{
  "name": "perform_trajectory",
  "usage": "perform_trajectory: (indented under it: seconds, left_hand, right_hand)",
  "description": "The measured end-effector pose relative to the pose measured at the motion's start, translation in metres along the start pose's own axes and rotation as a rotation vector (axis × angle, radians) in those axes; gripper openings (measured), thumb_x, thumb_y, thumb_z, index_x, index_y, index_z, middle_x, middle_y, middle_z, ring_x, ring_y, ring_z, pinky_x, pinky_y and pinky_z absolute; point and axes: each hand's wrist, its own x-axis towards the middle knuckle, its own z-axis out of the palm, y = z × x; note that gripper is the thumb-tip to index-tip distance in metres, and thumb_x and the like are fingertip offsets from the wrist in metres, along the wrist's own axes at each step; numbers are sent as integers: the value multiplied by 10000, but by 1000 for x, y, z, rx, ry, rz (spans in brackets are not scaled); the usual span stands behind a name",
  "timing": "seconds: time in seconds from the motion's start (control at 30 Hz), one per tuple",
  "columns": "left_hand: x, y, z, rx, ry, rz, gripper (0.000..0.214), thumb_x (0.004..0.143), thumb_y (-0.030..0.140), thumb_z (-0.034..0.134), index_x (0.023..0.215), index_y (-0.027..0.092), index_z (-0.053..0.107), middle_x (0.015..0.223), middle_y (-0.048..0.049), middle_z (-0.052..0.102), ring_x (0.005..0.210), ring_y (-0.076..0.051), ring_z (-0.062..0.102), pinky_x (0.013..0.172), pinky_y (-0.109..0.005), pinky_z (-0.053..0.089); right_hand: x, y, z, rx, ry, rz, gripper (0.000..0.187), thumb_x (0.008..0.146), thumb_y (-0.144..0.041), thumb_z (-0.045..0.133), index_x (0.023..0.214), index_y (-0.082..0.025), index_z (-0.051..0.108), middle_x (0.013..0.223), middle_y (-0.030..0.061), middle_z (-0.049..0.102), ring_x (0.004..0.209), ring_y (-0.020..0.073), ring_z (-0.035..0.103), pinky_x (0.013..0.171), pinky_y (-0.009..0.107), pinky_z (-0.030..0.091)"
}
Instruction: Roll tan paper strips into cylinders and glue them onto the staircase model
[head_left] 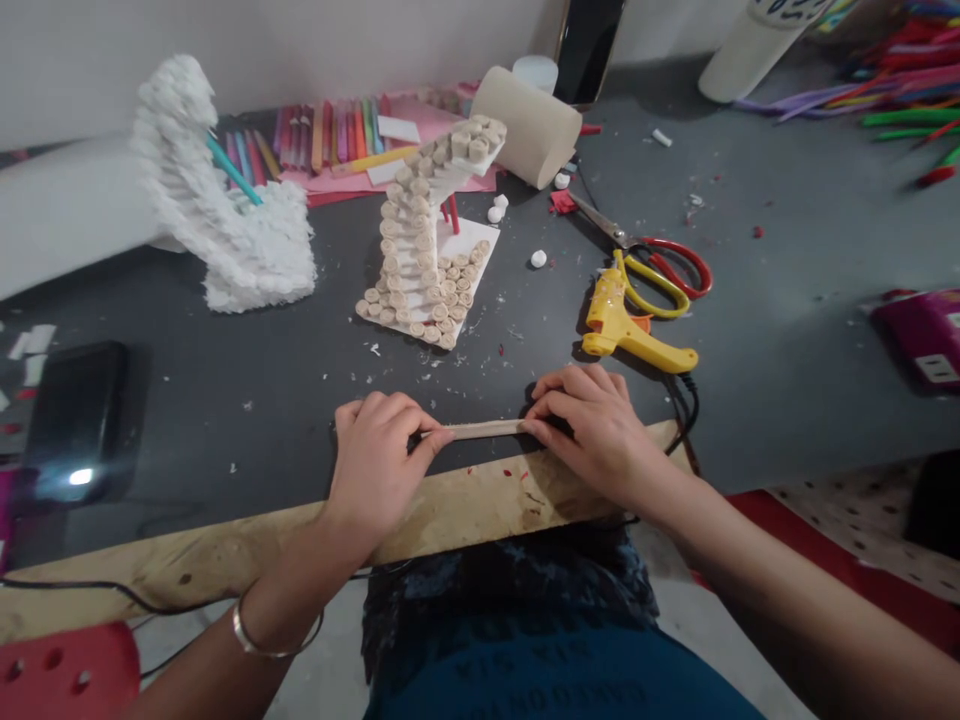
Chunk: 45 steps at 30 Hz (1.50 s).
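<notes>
A narrow beige paper strip (487, 429) stretches level between my hands, just above the dark tabletop near its front edge. My left hand (381, 450) pinches its left end between thumb and fingers. At the other end, my right hand (589, 425) has the strip in a similar pinch. Beyond them stands a curved model (412, 250) covered in small beige paper coils on a white base. Close to my right hand lies a yellow glue gun (630, 335), with scissors (637, 250) with red and yellow handles touching or overlapping it.
A white fluffy curved model (247, 250) stands at the back left, near a phone (75, 420) with its light on. Behind are several colored pens (330, 140) and a beige roll (525, 125). Pipe cleaners (885, 90) lie far right. A black cord (688, 410) hangs over the wooden edge.
</notes>
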Motion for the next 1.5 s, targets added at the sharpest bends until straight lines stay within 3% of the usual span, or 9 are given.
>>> perform_trajectory:
  seconds: [0.47,0.63,0.8,0.9,1.03,1.17,1.23,1.33,1.5]
  left_hand:
    - [10,-5,-3,111,-61,22,320,890,412,635,656,205,562,722,12,624,721,-184,530,770,-402,285]
    - [7,-5,0,85,-2,-1,187,884,374,652,824,212,581,852,-12,629,809,-188,570,791,-387,335]
    - [0,-4,1,273,117,330,119,920,156,580,875,239,654,927,-9,680,900,-185,577,849,-400,314]
    - [1,-4,-6,379,58,517,81,938,215,584,978,213,654,937,7,715,924,-182,573,827,-380,319]
    - [8,-4,-15,430,37,599,90,953,222,563,977,185,641,898,6,707,916,-184,570,800,-373,320]
    - [12,-3,-17,490,-52,658,166,958,133,486,873,175,623,805,-6,658,860,-183,558,769,-367,320]
    - [14,-1,-16,462,-43,642,218,959,130,452,811,182,604,773,-4,643,825,-178,554,758,-367,315]
    - [17,5,-15,276,-35,457,189,932,157,475,778,189,580,789,5,661,809,-169,569,801,-382,309]
    - [27,11,-22,16,-219,143,205,957,227,447,835,194,609,742,9,642,734,-166,550,813,-383,316]
  right_hand:
    - [4,3,1,-51,16,36,221,855,-319,691,682,-206,613,958,50,641,912,234,525,809,396,353]
    - [3,-1,0,-102,33,36,113,870,-310,675,869,-208,625,1029,66,639,937,238,517,821,383,338]
    - [-1,-6,-3,-227,41,-224,111,943,-221,562,906,-228,666,1000,34,684,912,210,514,846,379,309]
    - [-2,-5,-5,-305,41,-316,115,946,-232,573,945,-229,688,938,12,697,878,195,506,819,368,297]
    - [0,-1,-8,-339,59,-384,132,961,-247,563,965,-229,694,915,6,698,884,186,503,809,358,284]
    - [8,-2,-7,-369,61,-450,218,964,-181,508,824,-207,673,810,13,680,820,181,489,784,354,277]
    - [11,-3,-6,-333,50,-417,222,938,-173,510,768,-195,649,771,20,666,797,181,488,775,351,283]
    - [15,-5,-5,-146,9,-293,137,862,-153,552,748,-181,623,747,22,658,770,174,509,769,336,310]
    - [24,-6,-14,177,-159,-24,100,854,-158,543,841,-170,641,705,7,660,655,137,546,719,292,378]
